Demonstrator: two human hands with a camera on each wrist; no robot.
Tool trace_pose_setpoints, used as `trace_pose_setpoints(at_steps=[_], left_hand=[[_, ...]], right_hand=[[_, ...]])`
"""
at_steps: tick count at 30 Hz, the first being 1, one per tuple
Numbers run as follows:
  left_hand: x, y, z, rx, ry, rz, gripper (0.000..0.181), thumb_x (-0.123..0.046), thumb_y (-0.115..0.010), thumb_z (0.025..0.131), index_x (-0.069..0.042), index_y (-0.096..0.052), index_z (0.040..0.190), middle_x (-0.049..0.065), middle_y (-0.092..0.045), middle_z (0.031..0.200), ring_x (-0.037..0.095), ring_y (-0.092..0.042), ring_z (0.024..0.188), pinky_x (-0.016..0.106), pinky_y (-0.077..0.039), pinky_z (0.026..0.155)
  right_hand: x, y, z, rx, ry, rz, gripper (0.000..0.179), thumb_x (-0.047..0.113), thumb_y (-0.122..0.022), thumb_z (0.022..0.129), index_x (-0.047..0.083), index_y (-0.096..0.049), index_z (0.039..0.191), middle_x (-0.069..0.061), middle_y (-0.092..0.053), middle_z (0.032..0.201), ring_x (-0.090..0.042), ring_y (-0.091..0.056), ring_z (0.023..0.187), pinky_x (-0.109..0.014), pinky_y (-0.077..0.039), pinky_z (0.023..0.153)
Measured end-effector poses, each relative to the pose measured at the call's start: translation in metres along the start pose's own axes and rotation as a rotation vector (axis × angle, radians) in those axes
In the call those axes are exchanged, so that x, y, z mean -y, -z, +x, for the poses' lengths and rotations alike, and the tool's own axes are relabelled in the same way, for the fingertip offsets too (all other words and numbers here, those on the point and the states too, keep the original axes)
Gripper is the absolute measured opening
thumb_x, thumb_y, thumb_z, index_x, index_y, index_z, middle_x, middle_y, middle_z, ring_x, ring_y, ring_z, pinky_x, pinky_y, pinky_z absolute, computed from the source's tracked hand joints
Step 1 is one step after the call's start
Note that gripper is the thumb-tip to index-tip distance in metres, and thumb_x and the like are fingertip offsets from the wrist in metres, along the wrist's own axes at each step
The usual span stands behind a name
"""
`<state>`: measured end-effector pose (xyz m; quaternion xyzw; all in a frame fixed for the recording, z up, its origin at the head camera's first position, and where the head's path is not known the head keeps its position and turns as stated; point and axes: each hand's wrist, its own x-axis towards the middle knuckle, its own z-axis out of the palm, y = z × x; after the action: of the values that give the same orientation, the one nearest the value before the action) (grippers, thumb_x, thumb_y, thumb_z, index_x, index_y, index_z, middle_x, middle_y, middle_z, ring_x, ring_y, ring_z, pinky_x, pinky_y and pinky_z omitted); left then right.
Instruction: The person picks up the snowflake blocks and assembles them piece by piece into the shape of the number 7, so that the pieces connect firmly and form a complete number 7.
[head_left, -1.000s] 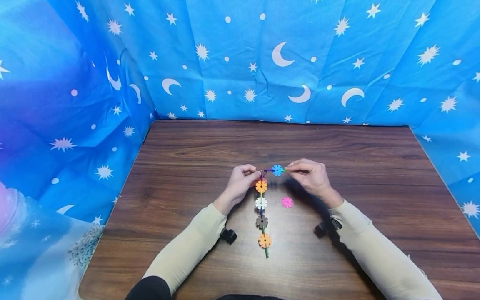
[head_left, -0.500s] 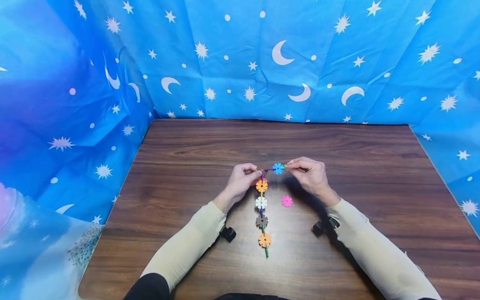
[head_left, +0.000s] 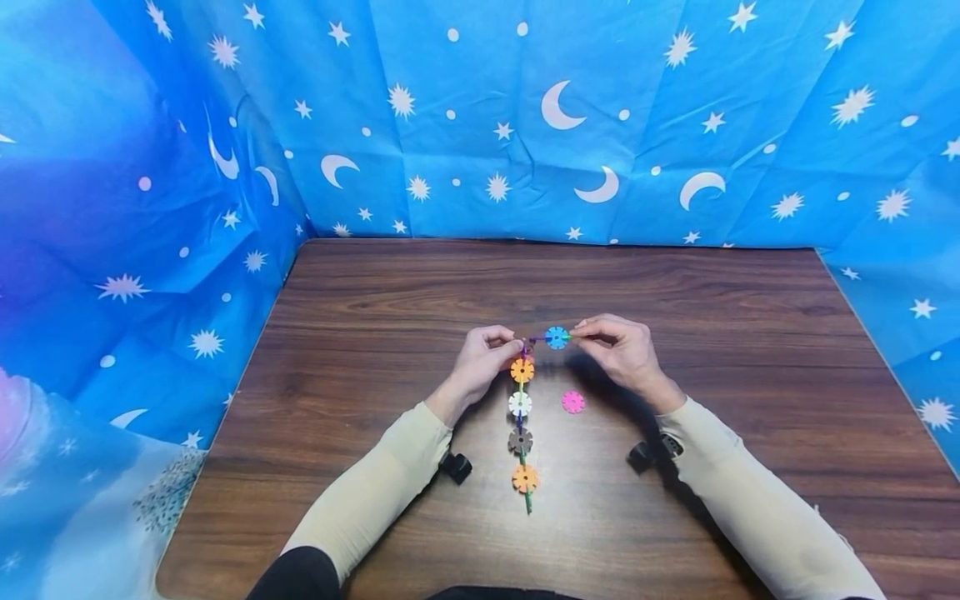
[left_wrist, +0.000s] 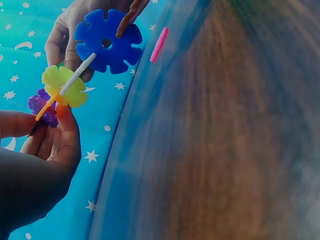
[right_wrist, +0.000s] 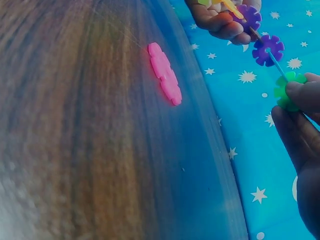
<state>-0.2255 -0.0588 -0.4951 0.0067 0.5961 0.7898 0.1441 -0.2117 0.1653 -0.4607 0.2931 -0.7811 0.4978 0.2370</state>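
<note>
A chain of notched, flower-shaped snowflake discs [head_left: 521,404] runs between my hands and on toward the front of the table, its colours including orange, white, grey and green. My left hand [head_left: 480,367] pinches the chain at its bend, with a purple disc [left_wrist: 44,107] at the fingertips and a yellow disc [left_wrist: 67,85] beside them. My right hand [head_left: 621,350] grips a green disc [right_wrist: 290,91] at the other end between thumb and fingers. Between the hands, a blue disc [head_left: 557,337] shows face-on in the head view. Fingers partly cover the discs they hold.
One loose pink disc [head_left: 573,402] lies on the brown wooden table [head_left: 375,292], right of the chain. Blue star-and-moon cloth [head_left: 480,125] hangs behind the table and along its sides. Black devices [head_left: 456,468] sit at both wrists.
The near end of the chain has swung slightly left. Both hands keep their hold and stay almost in place.
</note>
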Motion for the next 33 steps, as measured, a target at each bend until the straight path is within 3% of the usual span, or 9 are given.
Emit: trace_pose_setpoints(at_steps=[10, 14, 19, 25, 28, 33], left_hand=[[0.0, 0.003, 0.001, -0.006, 0.007, -0.021, 0.019, 0.011, -0.057, 0.088, -0.005, -0.057, 0.08, 0.002, -0.067, 0.074, 0.013, -0.07, 0.066, 0.021, -0.059, 0.064], [-0.002, 0.005, 0.001, -0.004, -0.003, -0.04, 0.02, 0.012, -0.057, 0.088, -0.005, -0.058, 0.078, 0.003, -0.068, 0.075, 0.013, -0.07, 0.066, 0.022, -0.059, 0.064], [-0.002, 0.007, 0.001, 0.0, -0.012, -0.048, 0.022, 0.013, -0.056, 0.088, -0.006, -0.059, 0.077, 0.003, -0.068, 0.075, 0.014, -0.07, 0.066, 0.022, -0.059, 0.064], [-0.001, 0.008, 0.001, 0.009, -0.023, -0.06, 0.021, 0.013, -0.056, 0.088, -0.005, -0.059, 0.077, 0.003, -0.069, 0.075, 0.014, -0.07, 0.067, 0.023, -0.06, 0.065], [0.0, 0.008, 0.002, 0.012, -0.034, -0.068, 0.02, 0.012, -0.056, 0.088, -0.005, -0.06, 0.078, 0.003, -0.069, 0.075, 0.014, -0.07, 0.067, 0.023, -0.06, 0.065], [0.0, 0.009, 0.003, 0.0, -0.039, -0.073, 0.021, 0.012, -0.056, 0.089, -0.006, -0.06, 0.078, 0.003, -0.069, 0.074, 0.015, -0.071, 0.066, 0.022, -0.059, 0.063]], right_hand=[[0.004, 0.004, 0.001, 0.085, -0.07, -0.015, 0.017, -0.016, -0.076, 0.073, -0.008, -0.07, 0.087, -0.02, -0.07, 0.087, -0.033, -0.068, 0.077, -0.028, -0.059, 0.075], [-0.006, 0.004, -0.001, 0.105, -0.094, -0.002, 0.02, -0.015, -0.076, 0.073, -0.008, -0.069, 0.09, -0.02, -0.069, 0.089, -0.033, -0.068, 0.077, -0.034, -0.06, 0.075], [-0.026, 0.006, -0.009, 0.129, -0.149, -0.023, 0.023, -0.009, -0.078, 0.075, -0.003, -0.07, 0.095, -0.017, -0.07, 0.091, -0.026, -0.069, 0.08, -0.032, -0.06, 0.076], [-0.027, 0.011, -0.016, 0.175, -0.229, -0.083, 0.021, 0.003, -0.08, 0.078, 0.005, -0.07, 0.097, -0.007, -0.072, 0.088, -0.005, -0.065, 0.079, -0.016, -0.057, 0.072], [-0.026, 0.013, -0.018, 0.233, -0.261, -0.123, 0.019, 0.008, -0.079, 0.08, 0.005, -0.07, 0.097, -0.002, -0.071, 0.084, -0.003, -0.063, 0.075, -0.015, -0.054, 0.066], [-0.026, 0.014, -0.023, 0.379, -0.28, -0.181, 0.019, 0.016, -0.079, 0.082, 0.008, -0.071, 0.097, 0.005, -0.069, 0.081, -0.006, -0.063, 0.072, -0.024, -0.054, 0.064]])
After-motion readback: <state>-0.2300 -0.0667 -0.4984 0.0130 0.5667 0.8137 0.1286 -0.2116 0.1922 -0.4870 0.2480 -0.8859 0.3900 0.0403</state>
